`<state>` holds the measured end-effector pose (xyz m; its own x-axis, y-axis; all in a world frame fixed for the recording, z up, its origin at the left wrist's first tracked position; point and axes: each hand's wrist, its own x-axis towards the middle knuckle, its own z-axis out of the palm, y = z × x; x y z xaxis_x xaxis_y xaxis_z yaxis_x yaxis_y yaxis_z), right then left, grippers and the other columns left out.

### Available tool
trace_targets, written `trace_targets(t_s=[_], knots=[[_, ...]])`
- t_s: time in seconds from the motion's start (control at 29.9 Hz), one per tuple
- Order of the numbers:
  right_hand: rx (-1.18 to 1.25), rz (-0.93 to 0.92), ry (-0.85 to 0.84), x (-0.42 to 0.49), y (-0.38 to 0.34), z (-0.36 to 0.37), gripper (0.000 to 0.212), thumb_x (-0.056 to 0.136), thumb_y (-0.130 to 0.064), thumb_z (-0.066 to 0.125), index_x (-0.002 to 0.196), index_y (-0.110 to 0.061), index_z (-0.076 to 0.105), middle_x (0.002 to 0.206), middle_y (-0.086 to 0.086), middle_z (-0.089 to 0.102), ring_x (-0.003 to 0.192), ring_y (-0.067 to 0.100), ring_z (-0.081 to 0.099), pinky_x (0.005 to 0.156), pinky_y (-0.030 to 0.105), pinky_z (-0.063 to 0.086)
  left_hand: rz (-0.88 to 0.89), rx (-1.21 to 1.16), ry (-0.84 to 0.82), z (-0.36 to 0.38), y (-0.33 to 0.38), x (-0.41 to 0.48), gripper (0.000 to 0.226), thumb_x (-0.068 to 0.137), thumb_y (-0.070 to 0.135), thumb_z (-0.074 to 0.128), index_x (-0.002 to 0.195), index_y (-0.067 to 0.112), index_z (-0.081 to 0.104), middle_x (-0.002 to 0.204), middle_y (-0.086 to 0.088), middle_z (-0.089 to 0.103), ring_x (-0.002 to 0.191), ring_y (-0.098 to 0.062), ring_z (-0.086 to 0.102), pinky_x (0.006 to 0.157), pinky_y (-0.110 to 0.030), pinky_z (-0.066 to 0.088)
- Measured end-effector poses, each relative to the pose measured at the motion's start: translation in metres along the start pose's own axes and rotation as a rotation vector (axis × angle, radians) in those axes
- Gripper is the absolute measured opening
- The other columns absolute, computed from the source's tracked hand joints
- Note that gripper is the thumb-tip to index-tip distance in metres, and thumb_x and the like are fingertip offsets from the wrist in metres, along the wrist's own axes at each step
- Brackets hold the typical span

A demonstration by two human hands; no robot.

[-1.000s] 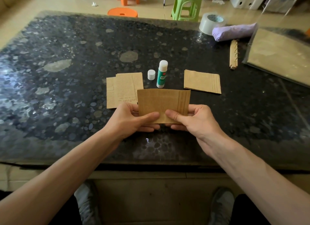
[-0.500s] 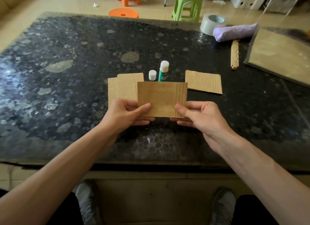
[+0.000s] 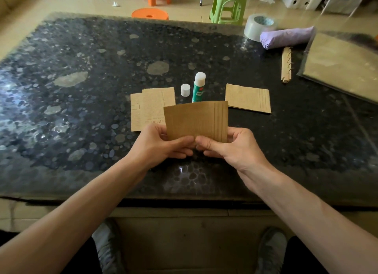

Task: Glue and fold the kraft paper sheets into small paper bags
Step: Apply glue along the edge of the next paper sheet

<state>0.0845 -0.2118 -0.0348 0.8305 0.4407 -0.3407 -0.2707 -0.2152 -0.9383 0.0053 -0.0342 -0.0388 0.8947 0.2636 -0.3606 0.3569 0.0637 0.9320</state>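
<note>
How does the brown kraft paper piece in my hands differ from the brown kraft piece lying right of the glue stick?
The held kraft piece hangs above the dark table, pinched at its lower edge by the left hand and right hand; the lying kraft piece rests on it untouched. The held piece bows slightly; the lying piece is flat. Both are brown rectangles creased near the right edge.

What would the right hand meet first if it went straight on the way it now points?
Probably the left hand: the right hand points leftward along the near edge of the kraft paper piece both hold, thumbs almost touching, though depth is unclear.
</note>
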Motion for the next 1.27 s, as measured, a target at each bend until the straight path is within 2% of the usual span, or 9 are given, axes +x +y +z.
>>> trace_targets(t_s=[0.1,0.23,0.33,0.53,0.63,0.97,1.1,1.27], knots=[[-0.012,0.007,-0.001,0.001,-0.002,-0.003,0.029,0.083,-0.016,0.084,0.11,-0.009,0.075,0.09,0.004,0.081,0.085,0.017,0.079,0.074,0.026,0.064,-0.006,-0.012,0.01,-0.001,0.0,0.001,0.018,0.086,0.014,0.076,0.099,0.002,0.074,0.087,-0.012,0.079,0.08,-0.021,0.077,0.068,-0.021,0.062],[0.013,0.041,-0.022,0.002,-0.004,-0.005,0.023,0.088,-0.017,0.08,0.11,-0.014,0.074,0.091,0.003,0.081,0.086,0.016,0.079,0.072,0.024,0.064,-0.02,-0.024,0.041,-0.004,0.001,0.006,0.019,0.084,0.015,0.077,0.096,0.001,0.074,0.089,-0.014,0.078,0.081,-0.023,0.077,0.069,-0.024,0.063],[0.019,0.037,-0.021,0.002,-0.006,-0.008,0.022,0.089,-0.018,0.078,0.11,-0.016,0.074,0.093,0.003,0.081,0.087,0.016,0.079,0.074,0.026,0.064,-0.027,-0.036,0.04,-0.008,0.001,0.008,0.021,0.082,0.016,0.078,0.095,0.0,0.074,0.089,-0.016,0.078,0.079,-0.022,0.077,0.068,-0.024,0.063],[0.082,0.078,0.023,0.004,-0.007,-0.013,0.027,0.089,-0.016,0.077,0.115,-0.009,0.073,0.093,0.006,0.081,0.086,0.019,0.079,0.075,0.027,0.064,-0.071,-0.044,0.028,-0.013,0.003,0.007,0.024,0.087,0.017,0.076,0.107,0.002,0.073,0.093,-0.013,0.079,0.087,-0.022,0.077,0.071,-0.024,0.063],[0.116,0.092,0.028,0.004,-0.009,-0.018,0.026,0.089,-0.015,0.078,0.114,-0.01,0.074,0.095,0.005,0.081,0.088,0.019,0.079,0.078,0.028,0.065,-0.053,-0.042,0.047,-0.019,0.006,0.006,0.02,0.089,0.015,0.073,0.102,0.0,0.074,0.092,-0.014,0.078,0.083,-0.02,0.077,0.071,-0.023,0.062],[0.007,0.066,0.101,0.003,-0.007,-0.03,0.021,0.089,-0.015,0.079,0.109,-0.01,0.076,0.088,0.004,0.081,0.083,0.017,0.079,0.071,0.025,0.064,-0.014,-0.038,0.054,-0.013,0.002,0.012,0.021,0.088,0.016,0.074,0.101,0.0,0.075,0.092,-0.014,0.078,0.08,-0.02,0.077,0.071,-0.024,0.063],[-0.024,0.029,0.176,0.003,-0.007,-0.042,0.018,0.095,-0.015,0.074,0.113,-0.015,0.074,0.087,0.001,0.081,0.081,0.016,0.079,0.069,0.024,0.063,0.006,-0.003,0.058,-0.008,0.0,0.016,0.017,0.092,0.019,0.071,0.106,0.012,0.074,0.097,-0.007,0.079,0.088,-0.018,0.077,0.07,-0.026,0.063],[-0.082,0.027,0.359,0.015,-0.009,-0.063,0.015,0.102,-0.021,0.066,0.117,-0.023,0.069,0.082,-0.008,0.079,0.077,0.006,0.077,0.069,0.023,0.063,0.2,0.282,0.157,-0.003,0.001,0.026,0.015,0.096,0.024,0.068,0.108,0.028,0.076,0.102,0.012,0.075,0.092,-0.005,0.073,0.073,-0.025,0.061]])
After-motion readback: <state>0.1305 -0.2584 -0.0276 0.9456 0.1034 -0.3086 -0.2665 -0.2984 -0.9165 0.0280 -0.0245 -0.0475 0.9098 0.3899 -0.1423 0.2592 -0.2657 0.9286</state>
